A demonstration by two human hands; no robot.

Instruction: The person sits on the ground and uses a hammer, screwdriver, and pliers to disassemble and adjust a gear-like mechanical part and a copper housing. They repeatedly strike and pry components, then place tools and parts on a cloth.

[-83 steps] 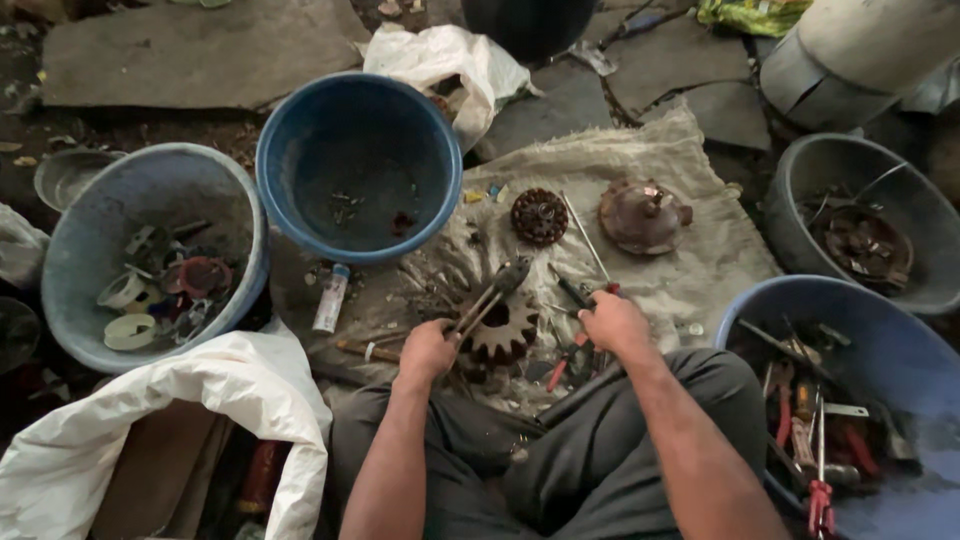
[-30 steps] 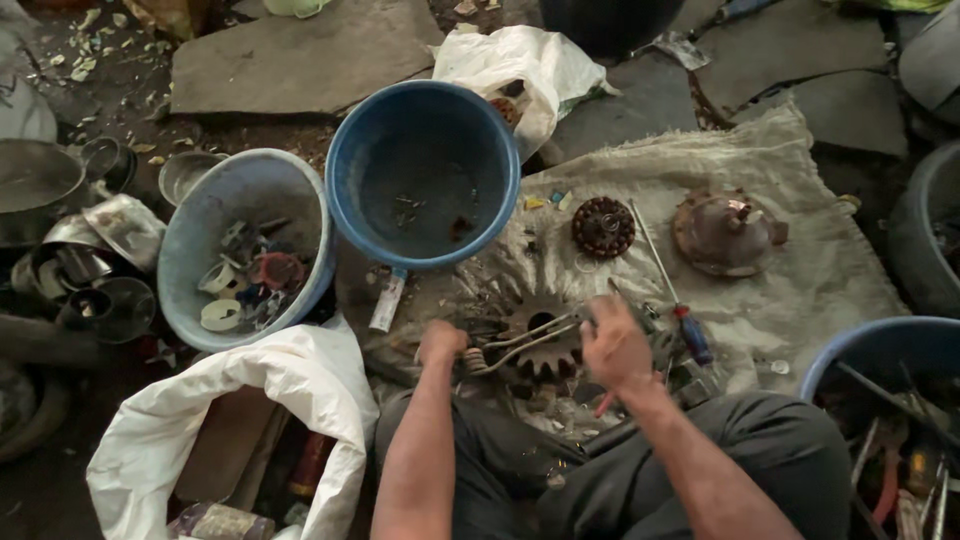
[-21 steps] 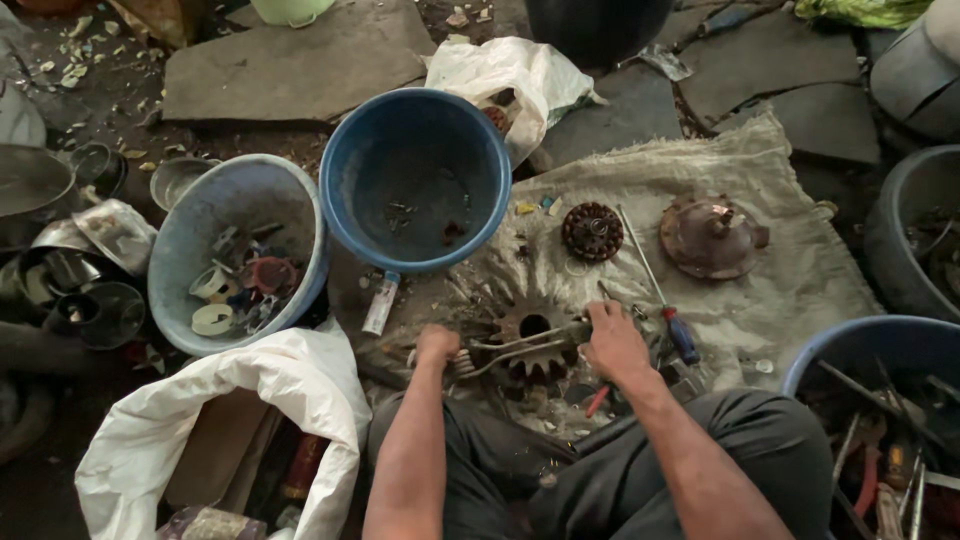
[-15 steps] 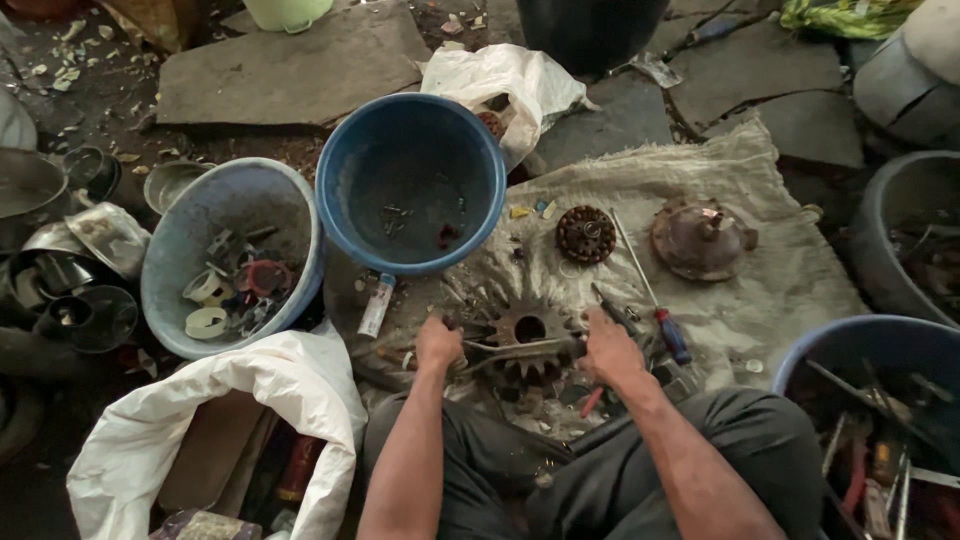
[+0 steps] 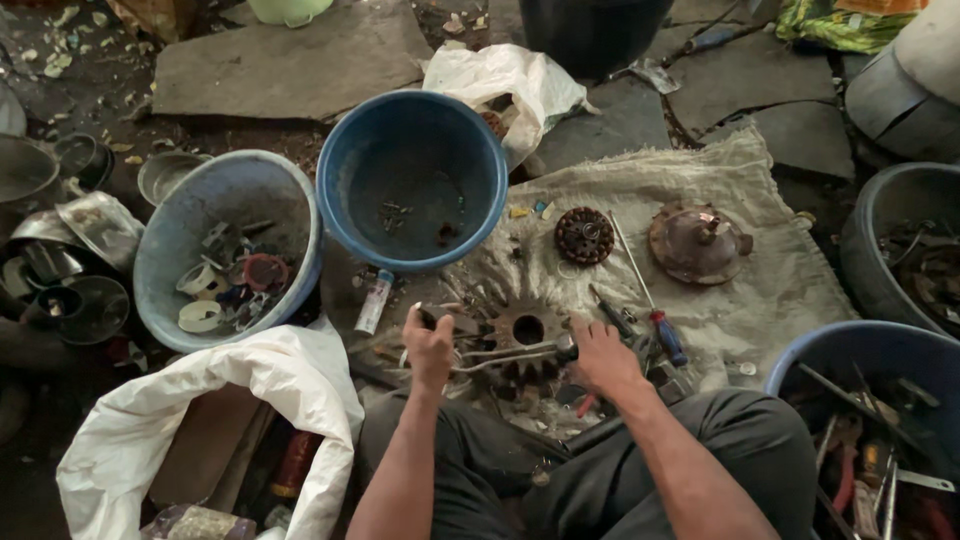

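Note:
A rusty toothed metal core (image 5: 524, 328) with a round centre hole lies on the burlap sack (image 5: 760, 290) in front of my knees. My left hand (image 5: 430, 350) grips the handles of long metal pliers (image 5: 500, 353) that reach across the core's near edge. My right hand (image 5: 603, 357) holds the other end of the pliers, beside the core. A smaller rusty round part (image 5: 584, 235) and a domed rusty cover (image 5: 696, 242) lie farther back on the sack. A red-and-blue handled screwdriver (image 5: 648, 301) lies just right of the core.
A dark blue bucket (image 5: 350, 165) stands behind the core, a pale blue bucket (image 5: 165, 245) of small parts to its left. A white sack (image 5: 240, 385) sits at left, a blue tub (image 5: 850, 345) of tools at right, a grey tub (image 5: 868, 240) beyond it.
The view has shifted a little; my hands stayed on the pliers at the toothed core, with the left hand raised slightly and the tool now lying across the core's near edge.

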